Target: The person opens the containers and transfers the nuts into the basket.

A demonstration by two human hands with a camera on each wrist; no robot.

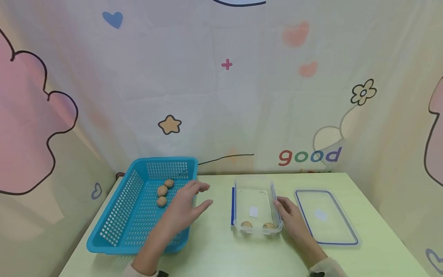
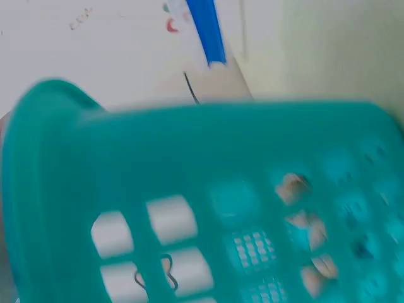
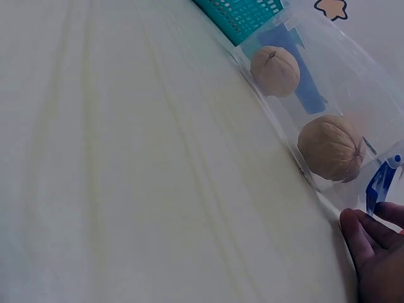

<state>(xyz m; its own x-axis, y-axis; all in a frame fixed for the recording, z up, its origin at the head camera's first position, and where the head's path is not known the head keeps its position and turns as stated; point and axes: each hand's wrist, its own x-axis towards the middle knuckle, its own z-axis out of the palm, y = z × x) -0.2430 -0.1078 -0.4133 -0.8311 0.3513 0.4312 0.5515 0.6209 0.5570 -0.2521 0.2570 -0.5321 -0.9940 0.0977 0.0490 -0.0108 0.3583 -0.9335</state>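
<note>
My left hand hovers by the right rim of a blue plastic basket, thumb and fingers apart, with nothing seen between them. Inside the basket lie three walnuts in a short row. The basket wall fills most of the left wrist view, and that hand is hardly seen there. My right hand grips the right side of a clear plastic food container, thumb near its rim. Two walnuts sit at the container's near end. A blue latch is beside the right fingers.
A clear lid with a blue seal lies flat on the pale table, right of the container. Behind the table hangs a printed cloth with drawings. A strip of table separates basket and container.
</note>
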